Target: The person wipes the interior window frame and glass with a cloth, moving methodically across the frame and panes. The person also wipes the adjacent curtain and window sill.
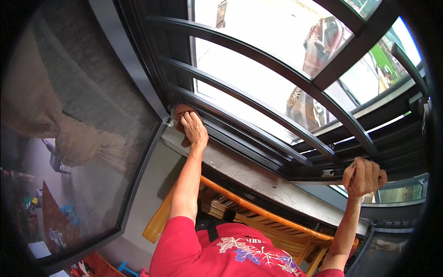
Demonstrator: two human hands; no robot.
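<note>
My left hand (194, 128) presses a brown cloth (183, 109) into the left corner of the dark window frame (240, 136), its fingers bent over the cloth. Part of the cloth hangs below the hand, over the sill (258, 180). Farther right, my right hand (364, 179) is closed around the lower edge of the frame, knuckles up. Dark horizontal bars (258, 108) cross the window opening above both hands. A small metal fitting (327, 173) sits on the frame beside my right hand.
An open dark-framed glass pane (92, 115) swings out at the left, with reflections on it. Below the sill stands an orange-brown slatted wooden bench (267, 231). A dark curved handle (410, 69) is at the far right. Parked vehicles (318, 69) show outside.
</note>
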